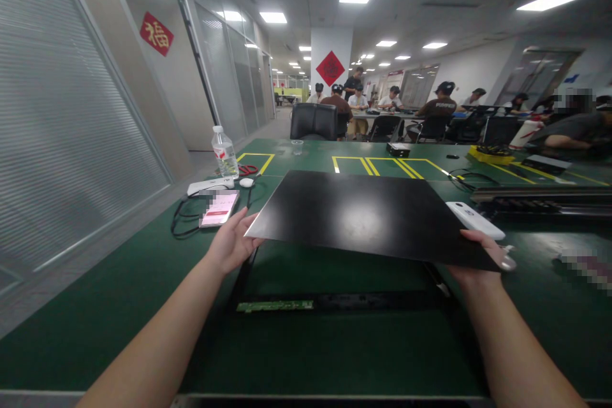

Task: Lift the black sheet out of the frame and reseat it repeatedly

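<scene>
A thin black rectangular panel (344,217) with a soft light reflection is raised above the table, tilted slightly down to the right. My left hand (236,241) grips its left corner. At the near right corner, my right hand (480,261) holds the panel with the thumb on top and the fingers underneath. Below lies a dark frame (373,301) on the table, partly hidden by the panel. A green circuit board strip (275,306) runs along the frame's near bar.
The green table (95,331) carries a water bottle (224,153), a phone (220,208), red-handled scissors (247,170) and cables on the left. A white device (475,220) and long dark bars (549,204) lie right. Several people sit at tables farther back.
</scene>
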